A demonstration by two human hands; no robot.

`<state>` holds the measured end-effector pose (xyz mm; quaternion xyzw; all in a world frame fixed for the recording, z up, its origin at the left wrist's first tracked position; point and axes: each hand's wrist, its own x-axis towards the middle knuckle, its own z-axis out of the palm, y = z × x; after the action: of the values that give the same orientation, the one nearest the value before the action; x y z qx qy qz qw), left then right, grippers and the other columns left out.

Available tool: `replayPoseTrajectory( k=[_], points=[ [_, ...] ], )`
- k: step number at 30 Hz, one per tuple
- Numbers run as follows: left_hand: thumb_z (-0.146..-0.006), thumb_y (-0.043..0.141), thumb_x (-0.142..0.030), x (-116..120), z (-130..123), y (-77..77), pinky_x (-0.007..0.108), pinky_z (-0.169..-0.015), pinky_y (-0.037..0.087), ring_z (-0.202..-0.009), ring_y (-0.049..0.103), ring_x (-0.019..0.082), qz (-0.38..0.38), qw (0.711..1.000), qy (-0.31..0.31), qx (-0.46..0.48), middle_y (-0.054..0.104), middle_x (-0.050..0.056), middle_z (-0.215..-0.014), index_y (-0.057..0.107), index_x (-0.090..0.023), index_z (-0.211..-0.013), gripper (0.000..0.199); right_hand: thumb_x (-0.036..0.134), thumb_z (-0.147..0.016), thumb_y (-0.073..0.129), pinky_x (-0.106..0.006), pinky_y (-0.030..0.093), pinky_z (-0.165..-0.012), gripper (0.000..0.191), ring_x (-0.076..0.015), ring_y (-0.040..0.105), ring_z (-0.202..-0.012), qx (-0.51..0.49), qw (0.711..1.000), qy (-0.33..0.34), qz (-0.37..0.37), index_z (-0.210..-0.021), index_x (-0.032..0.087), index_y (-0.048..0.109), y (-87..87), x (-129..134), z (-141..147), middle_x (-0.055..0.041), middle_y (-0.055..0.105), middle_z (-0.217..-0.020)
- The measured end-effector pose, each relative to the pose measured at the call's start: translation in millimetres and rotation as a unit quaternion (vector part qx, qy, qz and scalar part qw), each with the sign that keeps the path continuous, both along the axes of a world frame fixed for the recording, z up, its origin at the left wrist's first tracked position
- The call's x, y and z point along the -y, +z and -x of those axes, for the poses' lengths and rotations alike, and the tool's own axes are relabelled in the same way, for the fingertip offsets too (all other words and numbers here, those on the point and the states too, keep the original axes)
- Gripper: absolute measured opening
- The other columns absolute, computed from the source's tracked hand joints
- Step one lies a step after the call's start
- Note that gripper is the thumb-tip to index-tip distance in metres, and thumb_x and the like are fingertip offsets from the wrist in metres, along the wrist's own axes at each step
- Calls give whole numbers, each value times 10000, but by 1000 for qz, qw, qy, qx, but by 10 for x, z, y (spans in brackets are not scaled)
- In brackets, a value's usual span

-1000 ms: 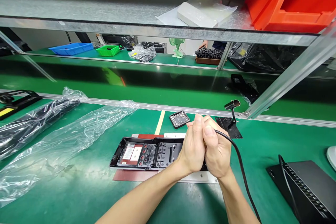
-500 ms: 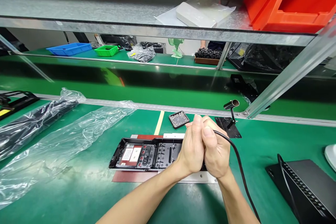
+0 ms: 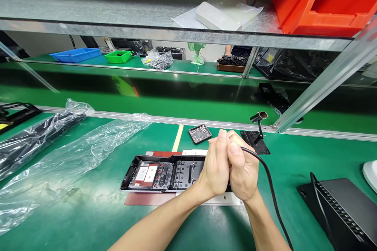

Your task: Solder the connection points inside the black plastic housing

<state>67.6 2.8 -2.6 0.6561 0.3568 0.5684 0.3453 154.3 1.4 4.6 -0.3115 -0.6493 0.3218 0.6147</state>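
My left hand (image 3: 216, 166) and my right hand (image 3: 243, 168) are pressed together above the right part of a long black plastic housing (image 3: 184, 173), thumbs side by side on top. A black cable (image 3: 268, 176) comes out of the top of my right fist and curves down to the lower edge. Whatever else is inside the closed fingers is hidden. The housing lies open side up on a brown-red and white fixture plate (image 3: 150, 199); its right end is covered by my hands. Just behind them is a small black tray (image 3: 200, 134) of tiny metal screws.
Clear plastic wrap (image 3: 97, 157) and a wrapped dark part (image 3: 44, 135) lie at left. A small stand with a metal tube holder (image 3: 259, 117) is behind my right hand. A black device (image 3: 343, 208) sits at right. Overhead runs a metal shelf (image 3: 118, 27) with a red bin (image 3: 330, 23).
Both fists stay pressed together over the housing. The whole view has shifted very slightly; nothing else has visibly moved.
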Motion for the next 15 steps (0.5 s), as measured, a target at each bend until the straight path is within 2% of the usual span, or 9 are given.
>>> replayPoseTrajectory(
  k=[4,11,15],
  points=[
    [-1100,114,-527,-1,13,-62,408,-892,537,-844,612,219,-19,999,12,-27,653,112,-926,565,-175,-1031,577,369,-1042,460,-347,420,-680,385,-172,513,-730,5,1000,-2,6,-705,201,541,4,6,-10,-34,566,-781],
    [-1085,72,-560,3,8,-93,409,-906,547,-877,632,227,-18,998,24,-50,666,131,-970,567,-162,-1098,636,359,-1047,454,-343,408,-690,384,-164,501,-735,2,1000,3,4,-706,196,519,-4,12,-12,-30,552,-783],
    [-1056,96,-644,6,7,-123,405,-879,572,-883,655,239,-16,996,47,-72,673,145,-973,575,-161,-1076,679,357,-1051,456,-336,402,-694,384,-156,503,-743,-1,1000,4,-2,-706,194,502,-10,7,-8,-25,549,-784]
  ],
)
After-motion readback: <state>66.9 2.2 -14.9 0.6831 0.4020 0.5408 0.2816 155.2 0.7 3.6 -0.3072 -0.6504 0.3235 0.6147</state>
